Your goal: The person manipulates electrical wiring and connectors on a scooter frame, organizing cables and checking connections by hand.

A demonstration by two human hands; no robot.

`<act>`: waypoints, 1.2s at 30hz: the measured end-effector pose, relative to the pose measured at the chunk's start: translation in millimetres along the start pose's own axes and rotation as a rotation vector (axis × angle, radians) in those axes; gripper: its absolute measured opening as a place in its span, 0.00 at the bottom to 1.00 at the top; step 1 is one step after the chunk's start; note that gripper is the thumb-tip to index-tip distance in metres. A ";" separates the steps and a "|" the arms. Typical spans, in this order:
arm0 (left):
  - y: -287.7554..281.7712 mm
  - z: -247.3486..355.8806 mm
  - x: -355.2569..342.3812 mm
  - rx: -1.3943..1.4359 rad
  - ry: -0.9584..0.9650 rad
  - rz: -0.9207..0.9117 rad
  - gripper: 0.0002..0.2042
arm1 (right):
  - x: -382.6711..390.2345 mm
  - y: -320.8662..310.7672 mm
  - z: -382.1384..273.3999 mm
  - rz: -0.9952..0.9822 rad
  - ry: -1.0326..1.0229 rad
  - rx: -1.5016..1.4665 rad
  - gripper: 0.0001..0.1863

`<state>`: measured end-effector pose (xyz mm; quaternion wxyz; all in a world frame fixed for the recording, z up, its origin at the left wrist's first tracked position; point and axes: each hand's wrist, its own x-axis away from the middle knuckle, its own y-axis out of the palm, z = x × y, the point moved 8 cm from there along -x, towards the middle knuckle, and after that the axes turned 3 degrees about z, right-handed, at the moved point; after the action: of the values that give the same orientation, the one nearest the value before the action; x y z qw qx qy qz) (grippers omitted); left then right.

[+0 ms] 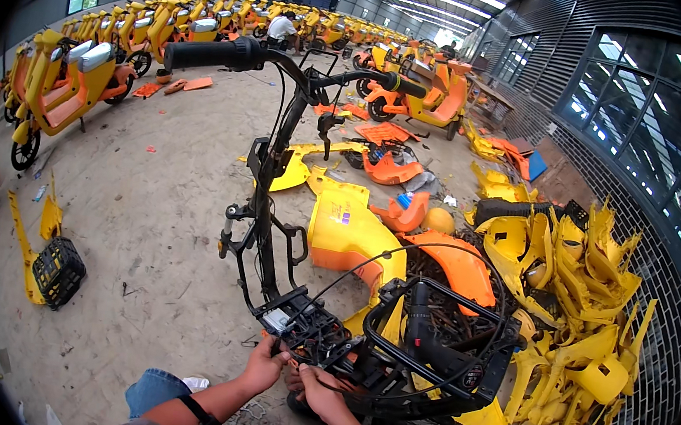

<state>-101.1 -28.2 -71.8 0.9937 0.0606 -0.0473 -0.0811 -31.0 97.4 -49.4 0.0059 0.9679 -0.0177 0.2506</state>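
Observation:
In front of me stands a stripped electric scooter frame (262, 229), its black handlebar (216, 53) turned across the view. My left hand (264, 368) is closed, thumb and fingertips pressed together at the edge of the exposed wiring (317, 336). Beside it my right hand (320, 393) pinches at the same low spot, a little nearer the seat rack. Whatever lies between the fingertips is too small to make out. A silvery box-like part (276, 320) sits just above my left fingers. Inside the black tubular rack (429, 400) rests a black cordless power tool (421, 329).
Yellow body panels (588, 380) are heaped along the brick wall at right. Behind the frame lie a large yellow panel (343, 229) and orange pieces (391, 170). A black basket (58, 272) is on the left floor. Scooters (75, 89) stand in rows; a person (283, 28) crouches far off.

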 end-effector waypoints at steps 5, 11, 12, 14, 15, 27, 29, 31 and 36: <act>-2.9 1.9 2.4 0.035 -0.056 -0.007 0.05 | 6.5 2.2 -2.7 -0.003 0.024 0.070 0.21; 0.9 -4.9 13.9 -0.003 -0.091 -0.016 0.05 | 5.5 -1.9 3.4 0.014 -0.035 0.095 0.18; 2.1 -3.1 15.3 -0.015 -0.076 -0.019 0.05 | 5.4 -3.0 5.6 0.024 -0.029 0.097 0.18; 3.9 -2.0 18.2 -0.039 -0.047 -0.026 0.05 | 9.1 -3.1 6.4 0.023 -0.038 0.039 0.17; 3.3 -4.4 19.2 -0.041 -0.046 -0.020 0.05 | 10.6 -2.9 5.7 0.020 -0.044 0.011 0.17; 9.5 11.9 35.3 -0.151 0.063 0.011 0.05 | 16.0 1.8 16.2 0.054 0.014 -0.255 0.15; 11.8 20.9 40.1 -0.098 0.086 0.018 0.05 | 17.2 3.9 17.9 0.070 0.018 -0.297 0.16; 16.3 34.9 47.1 -0.090 0.050 0.006 0.06 | 16.7 4.4 20.7 0.093 0.032 -0.307 0.17; 20.1 23.1 48.0 0.061 0.001 -0.067 0.06 | 17.3 6.3 15.1 0.180 0.111 -0.184 0.20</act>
<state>-53.3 -19.1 -42.3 0.9882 0.0924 -0.0472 -0.1130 -8.8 90.3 -54.2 0.0730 0.9424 -0.1272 0.3007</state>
